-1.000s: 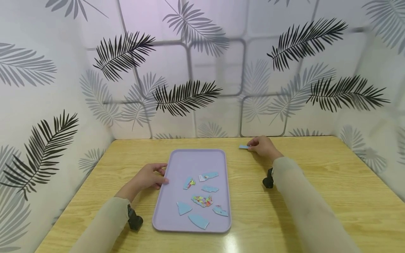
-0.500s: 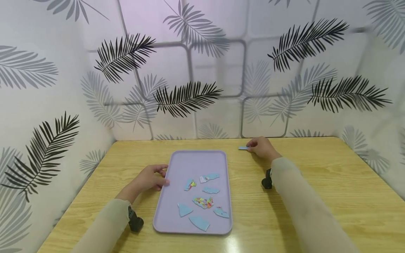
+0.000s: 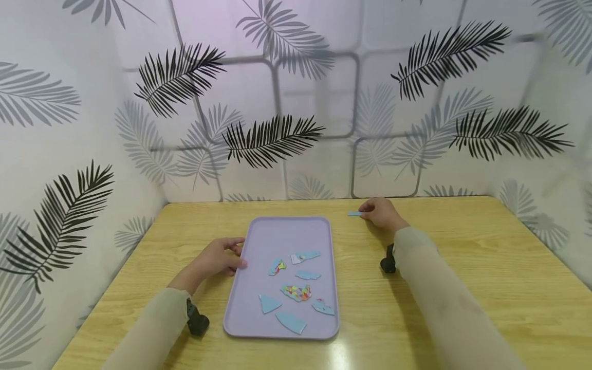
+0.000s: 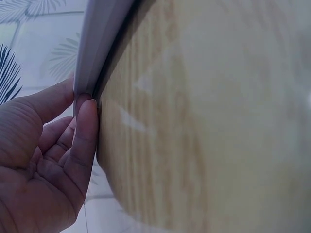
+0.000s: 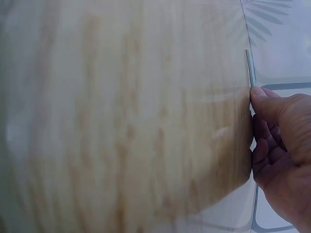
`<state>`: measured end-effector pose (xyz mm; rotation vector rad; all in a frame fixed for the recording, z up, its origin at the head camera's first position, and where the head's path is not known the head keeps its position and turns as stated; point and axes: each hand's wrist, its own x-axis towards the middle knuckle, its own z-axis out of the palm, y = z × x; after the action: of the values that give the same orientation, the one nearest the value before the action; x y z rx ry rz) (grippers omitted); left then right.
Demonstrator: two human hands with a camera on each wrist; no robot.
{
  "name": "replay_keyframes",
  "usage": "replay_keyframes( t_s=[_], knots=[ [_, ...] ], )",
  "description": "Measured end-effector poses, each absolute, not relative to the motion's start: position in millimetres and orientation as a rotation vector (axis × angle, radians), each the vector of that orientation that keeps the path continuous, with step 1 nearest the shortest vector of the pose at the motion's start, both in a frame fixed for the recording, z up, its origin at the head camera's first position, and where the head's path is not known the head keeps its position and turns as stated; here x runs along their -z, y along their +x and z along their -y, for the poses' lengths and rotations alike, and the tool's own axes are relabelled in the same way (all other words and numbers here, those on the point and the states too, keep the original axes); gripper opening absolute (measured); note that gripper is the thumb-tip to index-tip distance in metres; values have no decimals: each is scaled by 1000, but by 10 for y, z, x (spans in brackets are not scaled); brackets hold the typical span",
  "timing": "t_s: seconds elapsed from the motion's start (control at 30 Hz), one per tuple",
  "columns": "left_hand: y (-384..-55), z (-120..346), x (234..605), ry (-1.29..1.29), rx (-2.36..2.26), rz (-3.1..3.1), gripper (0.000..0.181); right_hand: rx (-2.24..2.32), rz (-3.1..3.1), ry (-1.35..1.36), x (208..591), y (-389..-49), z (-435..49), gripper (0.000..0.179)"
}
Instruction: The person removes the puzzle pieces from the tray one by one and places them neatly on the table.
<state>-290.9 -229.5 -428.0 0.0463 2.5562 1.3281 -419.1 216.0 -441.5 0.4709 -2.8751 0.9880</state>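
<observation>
On the table (image 3: 462, 216) in the head view, a lilac tray (image 3: 287, 234) lies between the two hands, its left edge at the left hand (image 3: 221, 257), which grips the rim with the thumb on top and the other fingers at the outer side. The right hand (image 3: 381, 212) is well apart from the tray, beyond its far right corner near the wall (image 3: 319, 169), and pinches a blue strip (image 3: 354, 214) that sticks out leftward from thumb and fingertips. Seven loose pieces (image 3: 290, 323) lie on the tray, mostly in its middle and near half, to the right of the left hand; most are plain pale blue, and two carry bright multicoloured print. In the left wrist view, the left hand's fingertips meet at the rim, which rises past them above the wood. In the right wrist view, the strip shows nearly edge-on at the tips of the right hand's thumb and forefinger, low by the wood; whether it touches the table, I cannot tell.
</observation>
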Motion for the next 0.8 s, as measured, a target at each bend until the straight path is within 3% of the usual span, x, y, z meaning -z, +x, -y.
replay_keyframes(
  t_s=[0.8],
  knots=[
    [-2912, 2286, 4272, 52, -1344, -2553, 67, -1001, 2904, 464, 4370, -4138, -2150, 21]
  ],
)
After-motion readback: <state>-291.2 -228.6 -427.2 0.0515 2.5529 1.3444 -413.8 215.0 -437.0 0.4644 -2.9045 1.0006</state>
